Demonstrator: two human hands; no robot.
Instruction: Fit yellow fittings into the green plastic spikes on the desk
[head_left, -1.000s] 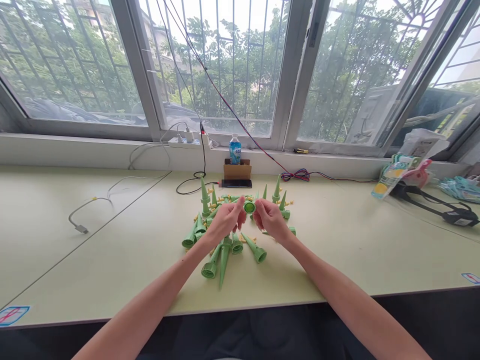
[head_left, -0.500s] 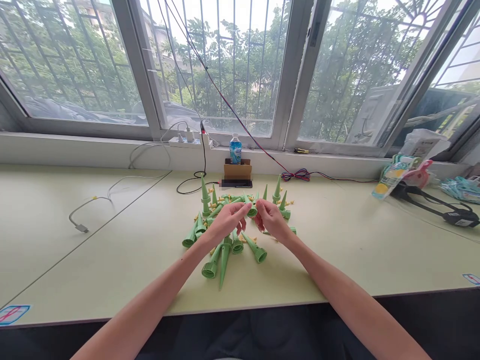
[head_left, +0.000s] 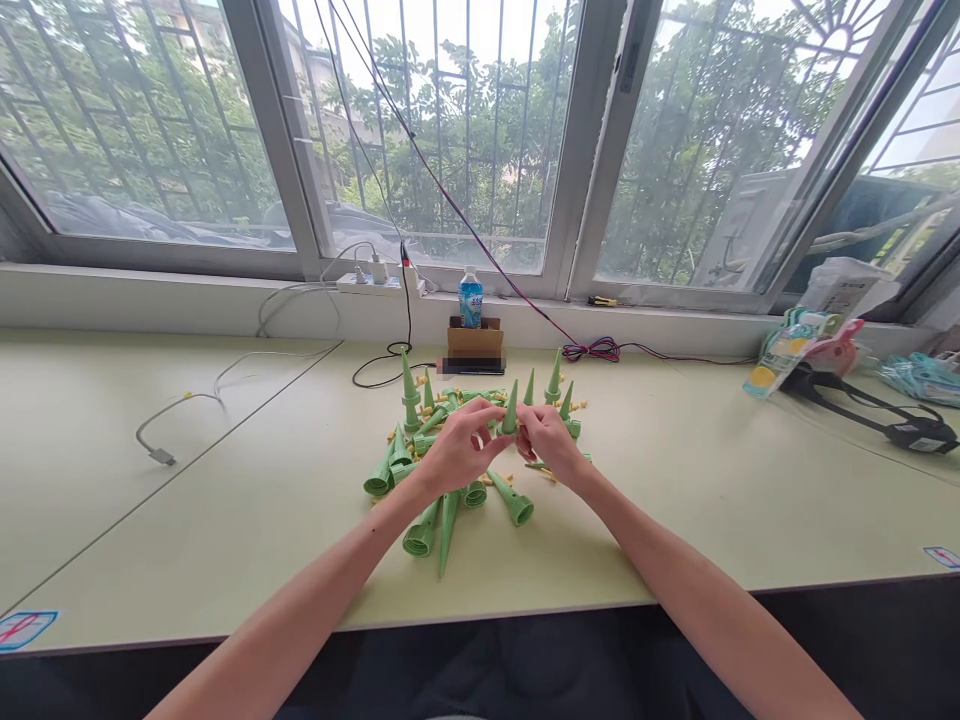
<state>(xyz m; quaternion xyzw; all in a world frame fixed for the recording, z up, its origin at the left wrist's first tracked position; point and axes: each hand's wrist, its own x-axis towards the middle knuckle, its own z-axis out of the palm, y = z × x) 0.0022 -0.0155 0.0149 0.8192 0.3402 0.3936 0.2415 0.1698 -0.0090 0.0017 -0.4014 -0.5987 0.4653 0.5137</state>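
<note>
Between my hands a green plastic plant watering spike (head_left: 511,410) points upward, tip at the top. My left hand (head_left: 466,440) grips it by its wide base, thumb and fingers closed round it. My right hand (head_left: 546,436) is closed in a pinch at the spike's right side; a small yellow piece shows at its fingertips, partly hidden. Around and below my hands lie several more green spikes, one of them a loose spike (head_left: 513,500) with its threaded socket facing me. A standing spike (head_left: 553,380) is behind my right hand. Small yellow valve pieces (head_left: 576,406) are scattered among them.
A blue-labelled bottle (head_left: 471,300) stands behind a brown cardboard box (head_left: 475,342) at the back. A white cable (head_left: 187,398) lies on the left. A black strap (head_left: 847,400) and plastic packages sit at the right. The table's front edge (head_left: 495,615) is near me.
The held spike has turned from its socket facing me to standing tip up. My left hand has shifted slightly and now holds its base; my right hand has moved a little right.
</note>
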